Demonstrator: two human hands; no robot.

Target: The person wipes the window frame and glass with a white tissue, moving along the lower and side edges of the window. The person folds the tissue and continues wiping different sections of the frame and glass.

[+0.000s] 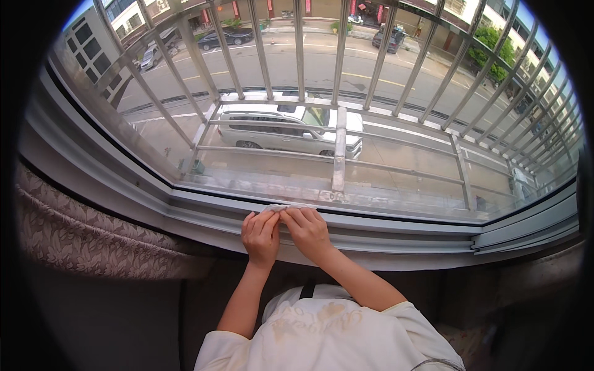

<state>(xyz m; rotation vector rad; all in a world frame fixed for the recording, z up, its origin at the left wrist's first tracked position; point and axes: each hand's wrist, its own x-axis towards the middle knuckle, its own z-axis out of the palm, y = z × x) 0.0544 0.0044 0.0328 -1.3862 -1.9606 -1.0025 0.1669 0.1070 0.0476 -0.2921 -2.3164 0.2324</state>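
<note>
A crumpled white tissue or thin cloth (pixel 289 207) sticks out past my fingertips at the lower edge of the window glass. My left hand (pixel 260 235) has its fingers bent and pressed together on it. Right beside it, my right hand (pixel 305 231) pinches the same white piece, the two hands nearly touching. Both rest over the grey metal window frame (pixel 383 232), at its bottom rail. Most of the tissue is hidden under my fingers.
Metal security bars (pixel 300 55) stand outside the glass. A patterned curtain (pixel 93 232) hangs at the left. Below, a white car (pixel 278 127) is parked beside the road (pixel 284 62). Sliding tracks (pixel 526 232) run along the frame at the right.
</note>
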